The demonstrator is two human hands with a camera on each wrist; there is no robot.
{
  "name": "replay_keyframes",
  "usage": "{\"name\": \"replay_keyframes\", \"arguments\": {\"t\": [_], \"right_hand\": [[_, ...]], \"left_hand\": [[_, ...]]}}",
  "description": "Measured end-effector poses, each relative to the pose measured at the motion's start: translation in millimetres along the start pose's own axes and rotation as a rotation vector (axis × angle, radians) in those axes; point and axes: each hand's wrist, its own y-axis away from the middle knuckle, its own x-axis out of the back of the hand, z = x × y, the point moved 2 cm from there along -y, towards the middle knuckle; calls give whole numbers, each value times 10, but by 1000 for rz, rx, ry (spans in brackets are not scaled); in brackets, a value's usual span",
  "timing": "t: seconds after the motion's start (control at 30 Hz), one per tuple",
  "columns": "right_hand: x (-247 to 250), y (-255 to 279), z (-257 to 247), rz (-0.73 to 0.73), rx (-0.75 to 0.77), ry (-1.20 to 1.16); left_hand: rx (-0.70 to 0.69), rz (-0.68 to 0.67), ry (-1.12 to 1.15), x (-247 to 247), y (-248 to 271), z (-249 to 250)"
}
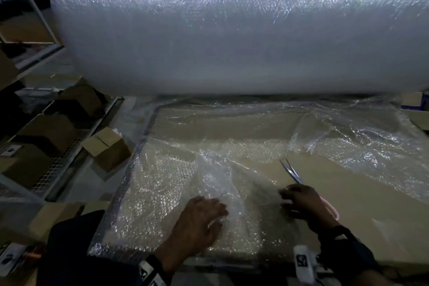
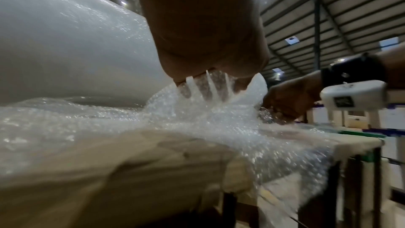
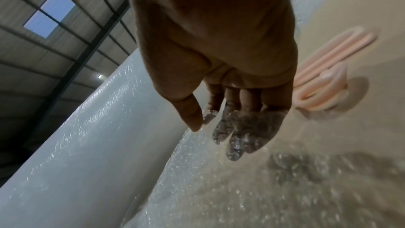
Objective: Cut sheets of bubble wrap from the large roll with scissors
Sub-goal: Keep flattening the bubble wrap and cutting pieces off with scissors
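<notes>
No legible text or labels.

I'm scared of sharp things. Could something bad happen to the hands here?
Maybe. The scissors lie on the table with blades apart, right beside the right hand, which could brush them. Its fingers are under the bubble wrap, so the sheet might snag and drag the scissors as the left hand bunches it.

Large bubble wrap roll [image 1: 232, 30], crumpled cut sheet [image 1: 185, 193], pink-handled scissors [image 1: 293, 170] flat on table
</notes>
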Motion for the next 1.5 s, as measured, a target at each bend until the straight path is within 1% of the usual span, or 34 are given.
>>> {"name": "replay_keyframes", "arguments": {"t": [0.03,0.07,0.1,0.13,0.17,0.23,0.27,0.33,0.37,0.4,0.43,0.47,0.53,0.6,0.63,0.67,0.73,0.77,0.8,0.83,0.87,0.9,1.0,1.1,1.2,1.3,1.37,1.4,1.5], "right_hand": [[60,38,-34,3,-10,-71],[111,81,-83,-3,-7,-124],[155,107,-120,-5,9,-146],[186,124,-154,-1,25,-151],[205,123,-160,6,37,-131],[189,96,-149,21,38,-82],[157,74,-117,26,24,-69],[82,47,-42,32,-12,-48],[54,36,1,36,-22,-35],[28,40,31,37,-29,-24],[9,42,64,36,-32,-18],[-4,50,82,39,-34,-5],[-10,71,103,39,-19,59],[0,86,99,37,17,130],[3,84,98,34,32,153],[5,88,91,29,42,176],[1,100,65,7,59,229],[0,94,63,-8,58,233],[-7,101,51,-25,49,222],[-8,97,47,-40,43,216],[-10,103,35,-53,38,227],[-8,103,33,-67,36,248],[-11,142,18,-115,15,267],[-20,181,50,-159,-10,298],[22,161,115,-213,-30,335],[109,98,137,-233,-39,440],[220,16,109,-190,-36,475],[304,-23,77,-140,-12,498],[672,-119,-14,99,145,720]], "left_hand": [[-43,-23,20,-60,53,32],[-63,-14,54,-82,87,62],[-40,36,107,-39,84,111],[42,119,183,75,22,160],[173,216,270,248,-84,186],[427,423,510,626,-343,93],[503,539,656,817,-480,13],[575,752,976,1172,-736,-166],[598,833,1088,1330,-833,-247],[606,901,1140,1467,-901,-338],[594,955,1134,1585,-937,-442],[576,1010,1062,1695,-963,-553],[521,1080,774,1913,-972,-724],[425,1053,467,2092,-974,-769],[343,1001,376,2129,-982,-700],[231,927,285,2151,-1009,-582],[8,735,56,2086,-1069,-280],[-64,610,-56,1949,-1075,-249],[-93,478,-139,1767,-1073,-311],[-74,353,-196,1567,-1053,-408],[-25,250,-230,1357,-995,-599],[38,172,-246,1150,-911,-784],[216,39,-226,687,-665,-1238],[331,-9,-203,532,-544,-1425],[410,-60,-172,459,-467,-1472],[478,-143,-167,409,-415,-1454],[517,-178,-209,383,-424,-1307],[535,-171,-233,381,-442,-1198],[557,-64,-269,350,-465,-871]]}}
